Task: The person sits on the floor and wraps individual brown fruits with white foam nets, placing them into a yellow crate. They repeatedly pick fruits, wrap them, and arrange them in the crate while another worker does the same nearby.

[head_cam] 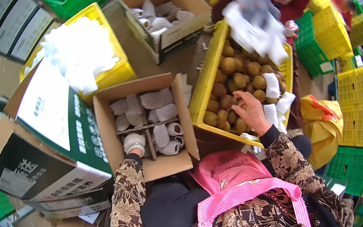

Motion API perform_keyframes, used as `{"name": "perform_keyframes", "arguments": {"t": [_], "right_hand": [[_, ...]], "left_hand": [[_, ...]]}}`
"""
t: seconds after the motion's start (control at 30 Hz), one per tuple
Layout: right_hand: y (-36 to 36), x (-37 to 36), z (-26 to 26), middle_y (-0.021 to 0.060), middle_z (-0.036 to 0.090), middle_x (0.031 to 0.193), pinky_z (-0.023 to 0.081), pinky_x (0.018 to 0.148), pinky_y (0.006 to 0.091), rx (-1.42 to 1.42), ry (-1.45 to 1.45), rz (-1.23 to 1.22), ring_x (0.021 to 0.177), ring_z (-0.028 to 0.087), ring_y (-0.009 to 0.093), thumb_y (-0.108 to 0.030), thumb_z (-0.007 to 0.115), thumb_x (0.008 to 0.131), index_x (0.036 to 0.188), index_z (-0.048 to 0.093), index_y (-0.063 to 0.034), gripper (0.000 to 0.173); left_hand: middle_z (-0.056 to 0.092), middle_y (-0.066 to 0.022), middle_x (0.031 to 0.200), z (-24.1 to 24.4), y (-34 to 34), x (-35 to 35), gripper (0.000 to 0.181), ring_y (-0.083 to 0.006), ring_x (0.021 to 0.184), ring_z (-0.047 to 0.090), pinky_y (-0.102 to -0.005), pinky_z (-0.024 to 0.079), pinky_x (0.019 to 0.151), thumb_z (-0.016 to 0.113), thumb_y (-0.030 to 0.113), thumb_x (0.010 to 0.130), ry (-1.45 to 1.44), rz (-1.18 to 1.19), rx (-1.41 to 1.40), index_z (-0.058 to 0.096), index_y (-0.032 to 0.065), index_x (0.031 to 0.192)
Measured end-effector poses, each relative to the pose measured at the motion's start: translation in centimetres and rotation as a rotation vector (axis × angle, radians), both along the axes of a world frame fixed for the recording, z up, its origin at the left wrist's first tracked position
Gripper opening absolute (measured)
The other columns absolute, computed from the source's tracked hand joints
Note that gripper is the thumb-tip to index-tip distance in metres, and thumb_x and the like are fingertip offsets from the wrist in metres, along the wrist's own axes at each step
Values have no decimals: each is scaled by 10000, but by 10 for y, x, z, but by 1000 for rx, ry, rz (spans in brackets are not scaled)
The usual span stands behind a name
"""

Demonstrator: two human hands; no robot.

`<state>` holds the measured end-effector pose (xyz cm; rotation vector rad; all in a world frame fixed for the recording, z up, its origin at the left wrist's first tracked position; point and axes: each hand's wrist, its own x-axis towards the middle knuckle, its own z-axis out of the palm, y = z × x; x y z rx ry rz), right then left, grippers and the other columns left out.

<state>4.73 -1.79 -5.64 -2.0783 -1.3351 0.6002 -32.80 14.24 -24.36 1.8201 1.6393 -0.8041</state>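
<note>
My left hand (134, 142), in a white glove, reaches down into the near left compartment of an open cardboard box (172, 167). Its fingers are hidden, so I cannot tell whether they grip anything. Cardboard dividers (150, 142) split the box, and fruits in white foam net sleeves (158, 97) fill the other compartments. Over a yellow plastic crate (198, 105) of brown kiwifruits (229, 65), my bare right hand (250, 109) has thumb and fingers apart. Its fingertips are close to one kiwifruit (227, 102). Several white foam sleeves (271, 85) lie on the fruit beside it.
Across the crate, a co-worker's gloved hand (257, 7) holds a bunch of white foam sleeves (254, 32). A yellow crate (114, 75) heaped with white sleeves stands behind my box. Another carton (184, 35) holds sleeved fruit. Green-and-white cartons (64, 131) crowd the left; a yellow bag (322, 127) is right.
</note>
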Motion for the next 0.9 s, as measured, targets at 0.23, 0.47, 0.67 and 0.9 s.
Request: {"name": "perform_keyframes", "arguments": {"t": [0.23, 0.47, 0.67, 0.9], "right_hand": [[13, -4, 1, 130, 564, 1125, 496, 827, 401, -56, -361, 312, 1008, 573, 333, -157, 709, 731, 1189, 571, -106, 481], [12, 12, -4, 118, 546, 1121, 507, 817, 402, -72, -412, 445, 1026, 570, 303, -186, 700, 709, 1189, 559, -133, 503], [-8, 28, 26, 134, 525, 1188, 504, 843, 418, -48, -290, 426, 1037, 574, 345, -253, 762, 688, 1283, 481, -126, 670], [-10, 85, 36, 129, 584, 1099, 512, 786, 399, 253, -415, 251, 972, 606, 290, -192, 746, 703, 1173, 559, -93, 515]], "left_hand": [[665, -215, 1026, 85, -7, 7, 291, -373, 977, 646, -471, 520, 843, 545, 239, 838, -93, -133, 130, 698, 39, 984], [639, -217, 1127, 43, 1, 9, 306, -361, 1052, 624, -439, 507, 895, 539, 223, 848, -57, -239, 23, 697, 51, 1045], [594, -220, 1227, 109, 4, 26, 512, -345, 1142, 580, -436, 477, 954, 585, 368, 793, 75, -343, -198, 627, 49, 1192], [671, -162, 1056, 244, -25, 67, 460, -326, 971, 646, -385, 506, 853, 619, 433, 821, -299, -464, -117, 630, 93, 1131]]}}
